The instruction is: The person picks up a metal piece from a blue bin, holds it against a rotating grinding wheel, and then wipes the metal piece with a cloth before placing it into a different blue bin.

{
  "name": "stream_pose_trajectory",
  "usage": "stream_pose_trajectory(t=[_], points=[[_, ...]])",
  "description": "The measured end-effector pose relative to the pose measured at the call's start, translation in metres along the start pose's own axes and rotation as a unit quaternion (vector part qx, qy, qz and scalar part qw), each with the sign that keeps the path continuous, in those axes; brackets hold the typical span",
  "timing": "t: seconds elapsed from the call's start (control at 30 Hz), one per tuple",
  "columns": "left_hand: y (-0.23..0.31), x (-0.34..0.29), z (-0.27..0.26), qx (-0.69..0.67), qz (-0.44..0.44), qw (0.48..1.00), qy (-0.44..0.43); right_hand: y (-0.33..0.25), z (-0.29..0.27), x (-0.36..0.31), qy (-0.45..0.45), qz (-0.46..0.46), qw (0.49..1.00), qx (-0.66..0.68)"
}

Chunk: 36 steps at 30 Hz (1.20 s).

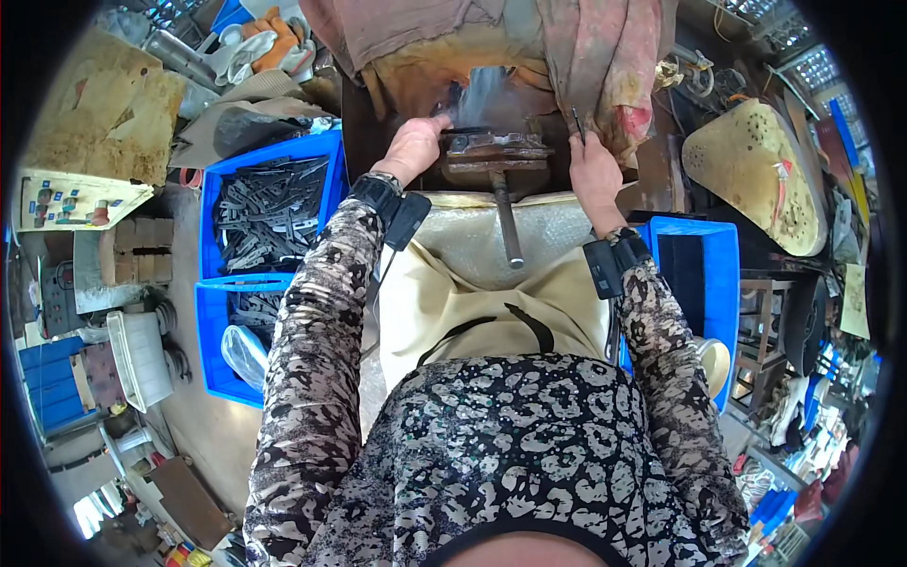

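Note:
My left hand [413, 148] is closed at the left side of a rusty metal work rest [499, 151]. From its fingers a thin dark metal strip [470, 130] seems to reach right along the top of the rest. Behind it a pale blurred streak of dust or spray [484, 90] rises. To the right of the rest, my right hand [595, 177] pinches another slim dark metal piece [577, 121], its tip pointing up and away. A metal rod [507, 222] sticks out from the rest toward me, above the cream apron [491, 321] on my lap.
At left, a blue bin [274, 156] holds many dark metal pieces; a second blue bin [213, 340] stands nearer. Another blue bin [723, 283] is at right. Stained cloths [416, 38] hang over the machine. A worn yellowish panel [756, 175] stands far right, a switch box [80, 200] far left.

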<state>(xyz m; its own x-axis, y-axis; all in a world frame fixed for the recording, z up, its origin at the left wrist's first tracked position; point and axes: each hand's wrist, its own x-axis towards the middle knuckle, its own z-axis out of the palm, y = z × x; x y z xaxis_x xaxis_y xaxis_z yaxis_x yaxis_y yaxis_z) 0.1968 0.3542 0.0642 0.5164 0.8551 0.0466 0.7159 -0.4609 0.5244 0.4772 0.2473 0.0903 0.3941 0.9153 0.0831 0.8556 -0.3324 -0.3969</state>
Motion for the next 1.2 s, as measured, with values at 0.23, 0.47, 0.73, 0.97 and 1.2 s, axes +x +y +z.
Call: stream_pose_trajectory(t=[0.23,0.47,0.73,0.97,1.2], points=[[-0.007,-0.002,-0.005,-0.015,0.056,0.997,-0.043,-0.016,-0.011,-0.005,-0.004,0.03,0.999,-0.033],[-0.01,0.0,-0.003,0.038,0.015,0.993,-0.112,-0.025,-0.009,-0.011,-0.003,0.029,0.999,-0.04],[0.015,-0.019,-0.044,0.047,0.122,0.99,-0.046,-0.023,-0.009,-0.009,0.015,0.027,0.999,-0.037],[0.122,-0.111,-0.048,0.108,0.274,0.954,0.056,-0.025,-0.009,-0.011,0.029,0.016,0.999,-0.028],[0.136,-0.114,-0.04,0.039,0.341,0.939,-0.004,-0.025,-0.007,-0.012,0.029,0.014,0.999,-0.025]])
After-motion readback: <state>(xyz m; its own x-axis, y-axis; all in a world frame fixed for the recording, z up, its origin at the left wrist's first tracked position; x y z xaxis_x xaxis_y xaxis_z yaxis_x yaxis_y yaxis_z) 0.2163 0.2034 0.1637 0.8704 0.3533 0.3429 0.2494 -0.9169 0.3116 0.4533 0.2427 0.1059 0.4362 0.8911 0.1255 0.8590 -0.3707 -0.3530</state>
